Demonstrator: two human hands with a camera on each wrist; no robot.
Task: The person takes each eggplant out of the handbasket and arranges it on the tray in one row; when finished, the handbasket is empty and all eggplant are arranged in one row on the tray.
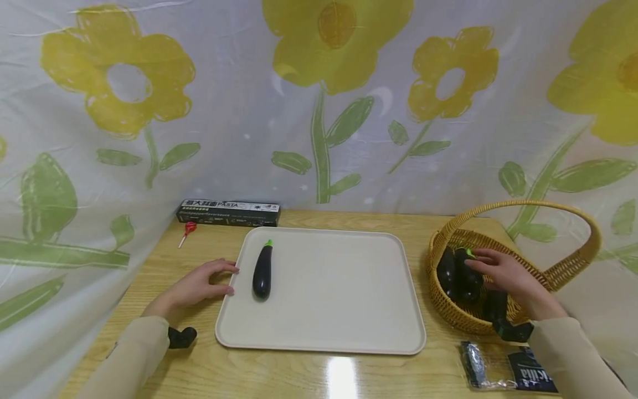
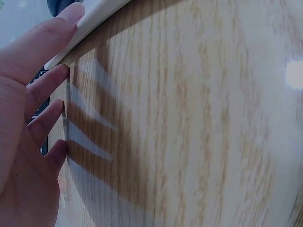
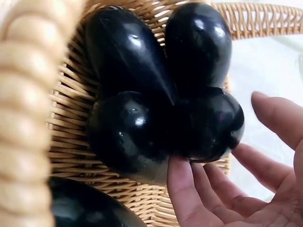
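The right hand [image 1: 502, 272] covers part of one eggplant [image 1: 467, 281]; the pasta box [image 1: 228, 214] bears print too small to read

From above the near side of the tray [image 1: 324, 288], the head view is aimed forward and down; the whole tray is taken in from farthest off, with the flowered cloth [image 1: 229, 111] beyond it. The left wrist view is set close at the tray's left side and directed over the tabletop [image 2: 189, 118], the tray's rim being caught aslant in its upper left corner. The right wrist view is placed to the right of the tray and pointed closely into the basket [image 3: 71, 123], much of it being filled by eggplants [image 3: 128, 137]. The left hand [image 1: 199, 285] and the tray's left edge are shared by the head and left wrist views; the right hand [image 1: 505, 271], basket and eggplants, by the head and right wrist views.
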